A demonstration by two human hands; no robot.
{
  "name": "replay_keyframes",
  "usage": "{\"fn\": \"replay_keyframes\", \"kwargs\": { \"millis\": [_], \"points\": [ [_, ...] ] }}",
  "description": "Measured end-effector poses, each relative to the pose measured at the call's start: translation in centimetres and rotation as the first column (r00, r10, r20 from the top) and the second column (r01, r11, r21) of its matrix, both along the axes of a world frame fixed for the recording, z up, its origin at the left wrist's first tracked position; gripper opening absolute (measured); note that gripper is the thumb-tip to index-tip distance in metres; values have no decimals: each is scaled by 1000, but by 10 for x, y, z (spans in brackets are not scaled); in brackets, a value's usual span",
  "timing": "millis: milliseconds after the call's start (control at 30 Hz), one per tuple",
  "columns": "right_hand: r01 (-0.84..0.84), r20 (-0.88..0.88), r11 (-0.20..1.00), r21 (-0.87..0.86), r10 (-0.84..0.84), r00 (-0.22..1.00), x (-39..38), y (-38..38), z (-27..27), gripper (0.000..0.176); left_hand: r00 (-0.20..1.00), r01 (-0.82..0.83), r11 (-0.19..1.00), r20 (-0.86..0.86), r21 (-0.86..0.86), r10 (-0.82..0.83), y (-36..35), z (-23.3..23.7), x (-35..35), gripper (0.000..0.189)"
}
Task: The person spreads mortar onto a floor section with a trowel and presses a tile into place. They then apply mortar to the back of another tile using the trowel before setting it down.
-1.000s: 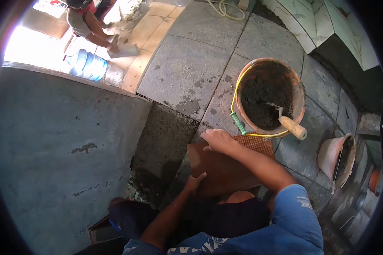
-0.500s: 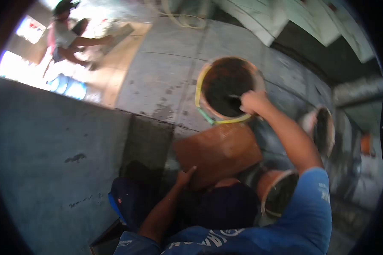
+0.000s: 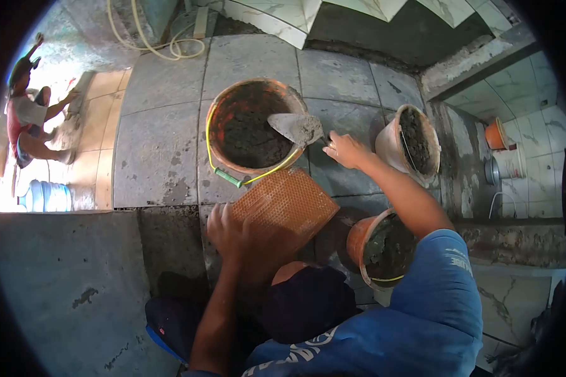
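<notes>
My right hand (image 3: 347,149) is closed round the handle of a trowel (image 3: 287,127), whose blade carries grey mortar above the right rim of a large bucket (image 3: 217,103). Dark wet mortar (image 3: 253,141) lies inside that bucket, and its yellow bail with a green grip hangs at the front. At its left edge, my left hand (image 3: 227,231) grips a brown tile (image 3: 283,207), tilted in front of me with a dimpled face towards me. The part of the tile near my knee is in shadow.
Two more buckets of mortar stand at right, a pale one (image 3: 393,141) and an orange one (image 3: 356,242). A person (image 3: 31,119) crouches at far left near a blue water bottle (image 3: 44,196). A hose (image 3: 182,47) lies behind; tiled steps (image 3: 283,16) rise at the back.
The trowel has come up out of the bucket with mortar on its blade. My left hand has moved up along the tile's left edge. The view has shifted, and the other person has raised an arm.
</notes>
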State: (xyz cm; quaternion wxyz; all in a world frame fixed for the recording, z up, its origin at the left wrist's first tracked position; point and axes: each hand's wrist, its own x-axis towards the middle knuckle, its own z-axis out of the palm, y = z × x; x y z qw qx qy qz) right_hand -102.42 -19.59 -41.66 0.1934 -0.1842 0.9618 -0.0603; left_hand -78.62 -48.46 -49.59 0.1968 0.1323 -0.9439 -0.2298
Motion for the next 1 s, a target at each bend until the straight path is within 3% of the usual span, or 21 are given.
{"fn": "replay_keyframes", "kwargs": {
  "millis": [167,200,233,267,333,367,400,467,500,567,600,667,700,767,800,867,933,967,1000],
  "points": [
    [-21,110,982,186,1,994,8,75,33,48,959,269,958,-63,-102,-276,19,41,-62,51],
    [-33,3,991,126,33,999,11,122,16,49,952,265,957,-122,-122,-279,23,45,-64,49],
    [49,57,997,59,-52,997,28,133,56,49,941,266,955,-178,-130,-286,33,42,-64,48],
    [60,-19,997,49,-59,998,40,166,57,42,926,333,939,-157,-84,-342,45,32,-58,48],
    [462,213,878,-123,-431,877,78,194,94,38,875,481,852,-63,204,-479,63,13,-41,45],
    [494,224,863,-101,-464,857,94,197,115,38,851,505,796,-40,334,-523,83,18,-38,39],
    [487,134,873,-13,-482,866,114,196,137,37,837,521,778,-32,350,-546,103,18,-36,39],
    [464,16,879,110,-469,883,157,216,143,35,667,397,435,72,808,-742,139,18,-35,34],
    [449,-14,882,142,-452,892,181,233,138,35,651,400,422,72,814,-755,154,17,-35,34],
    [355,157,901,251,-399,903,218,233,150,33,440,326,252,90,911,-893,180,15,-39,34],
    [369,155,894,254,-414,897,228,227,157,33,426,330,244,86,912,-901,189,15,-42,34],
    [533,368,816,225,-578,729,248,217,174,31,301,393,166,44,904,-953,206,16,-46,37],
    [547,369,805,231,-592,716,259,216,176,31,278,475,124,-15,871,-960,212,12,-49,39],
    [758,42,635,148,-770,637,279,215,174,26,239,444,130,23,887,-971,218,6,-51,38],
    [765,42,627,147,-776,629,290,213,166,26,212,416,147,61,897,-975,221,7,-55,37],
    [896,-252,439,-72,-877,409,317,212,135,30,183,432,152,79,889,-980,229,8,-61,35],
    [911,-282,409,-53,-881,379,348,225,92,31,172,451,161,91,878,-981,242,8,-66,33],
    [924,-305,380,-32,-885,353,361,230,72,31,192,172,24,-10,985,-981,251,5,-66,31],
    [923,-309,383,-42,-883,352,370,233,56,31,238,-115,-132,-102,985,-966,258,1,-67,29]
  ]
}}
